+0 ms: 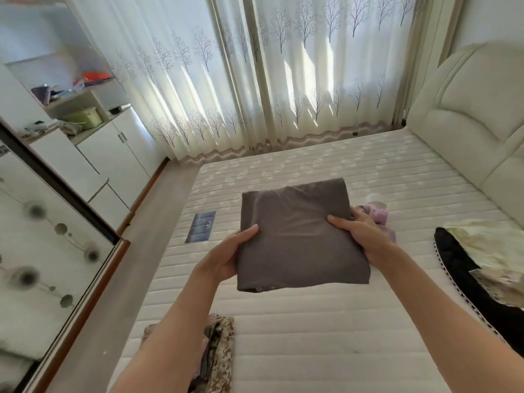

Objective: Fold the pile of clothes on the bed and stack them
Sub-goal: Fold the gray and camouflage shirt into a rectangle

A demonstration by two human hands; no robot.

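Holding a folded grey garment out over the mattress, the person gripped it at both sides. The left hand clasped the left edge, thumb on top and fingers tucked beneath. The right hand clasped the right edge the same way, thumb lying across the cloth. The garment was a flat, neat rectangle, raised clear of the bed between the two outstretched arms.

Just past the right hand lay a small heap of lilac clothes on the mattress. At the near edge, below the left arm, sat a camouflage-patterned piece. Off to the right a black garment and a pale yellow one lay spread together. A padded headboard stood at the right, and tree-printed curtains hung beyond the bed.
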